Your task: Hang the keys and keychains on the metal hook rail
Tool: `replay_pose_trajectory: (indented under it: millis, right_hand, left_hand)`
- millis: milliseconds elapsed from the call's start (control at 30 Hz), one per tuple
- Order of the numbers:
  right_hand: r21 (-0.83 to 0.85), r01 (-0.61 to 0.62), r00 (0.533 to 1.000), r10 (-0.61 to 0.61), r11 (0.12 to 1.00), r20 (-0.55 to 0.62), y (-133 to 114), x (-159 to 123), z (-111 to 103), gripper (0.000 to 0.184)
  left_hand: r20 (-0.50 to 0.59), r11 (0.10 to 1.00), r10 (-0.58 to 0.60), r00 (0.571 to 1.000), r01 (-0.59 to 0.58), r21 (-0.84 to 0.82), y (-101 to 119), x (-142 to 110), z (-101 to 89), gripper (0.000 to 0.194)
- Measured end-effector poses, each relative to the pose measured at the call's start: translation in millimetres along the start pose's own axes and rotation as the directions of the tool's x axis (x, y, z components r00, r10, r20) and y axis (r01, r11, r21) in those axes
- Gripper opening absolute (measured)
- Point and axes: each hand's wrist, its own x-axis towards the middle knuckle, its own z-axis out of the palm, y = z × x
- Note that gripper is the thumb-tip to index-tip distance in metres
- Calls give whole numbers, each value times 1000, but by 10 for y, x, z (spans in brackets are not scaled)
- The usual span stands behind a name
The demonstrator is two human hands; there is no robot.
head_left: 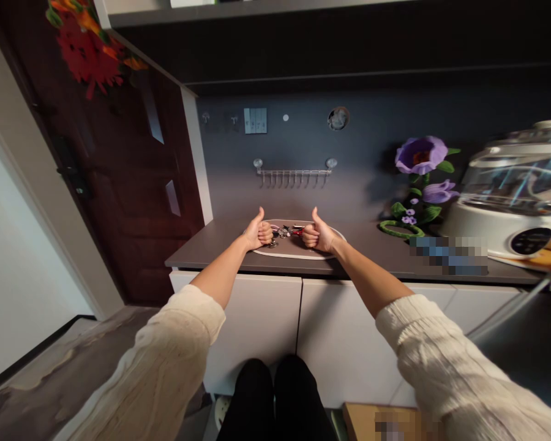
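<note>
My left hand and my right hand are stretched out over the dark countertop, thumbs pointing straight up. Each has its fingers curled into a fist, with no object visible inside. Between them lies a shallow oval tray with a pale rim. Several keys and small trinkets rest in it, partly hidden by the hands. A small red item lies close to my right fingers. Whether either hand touches the tray cannot be made out.
A clear rack with hooks hangs on the wall behind. Purple artificial flowers and a white appliance with a clear lid stand at the right. A shelf overhangs the counter. Left is a dark door; a cardboard box sits below.
</note>
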Motion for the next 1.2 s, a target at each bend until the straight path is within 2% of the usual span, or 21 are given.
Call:
replay_pose_trajectory:
  millis: [167, 300, 400, 500, 567, 633, 767, 833, 933, 1067, 1200]
  right_hand:
    - [-47, 101, 994, -103, 994, -45, -26, 164, 22, 62]
    - [-186, 201, 968, -224, 962, -114, -51, 296, 106, 51]
    - [-289, 264, 912, -336, 920, -236, -60, 424, 158, 37]
    - [-351, 293, 852, -409, 889, -326, -61, 593, 137, 30]
    - [-379, 302, 813, -444, 875, -377, -58, 705, 84, 28]
    - [-419, 309, 770, -483, 854, -418, -46, 797, 16, 25]
    - [-543, 303, 701, -569, 783, -430, 10, 897, -122, 20]
    - [-633, 274, 683, -610, 724, -401, 38, 908, -174, 18]
    - [-774, 188, 668, -656, 605, -351, 47, 887, -214, 14]
    - [-884, 66, 627, -708, 462, -323, 21, 840, -219, 14]
    - [-934, -23, 647, -707, 357, -286, 29, 839, -222, 14]
  left_hand:
    - [-114, 986, 110, 987, -94, 140, 122, 77, -13, 61]
    - [-240, 904, 299, 924, -193, 382, 175, 175, -57, 42]
    - [-281, 775, 446, 850, -210, 597, 180, 257, -96, 30]
    - [-256, 598, 574, 778, -184, 780, 162, 370, -136, 27]
    - [-228, 493, 623, 748, -149, 857, 137, 463, -169, 24]
    - [-203, 405, 643, 738, -103, 909, 104, 556, -210, 18]
    - [-37, 127, 657, 753, -63, 990, 24, 667, -296, 15]
    - [63, -30, 607, 792, -57, 998, -8, 671, -317, 17]
    - [177, -203, 471, 864, -89, 975, -27, 638, -305, 17]
    - [245, -347, 354, 902, -117, 931, -17, 590, -258, 16]
    - [271, -420, 309, 912, -125, 899, -14, 571, -237, 19]
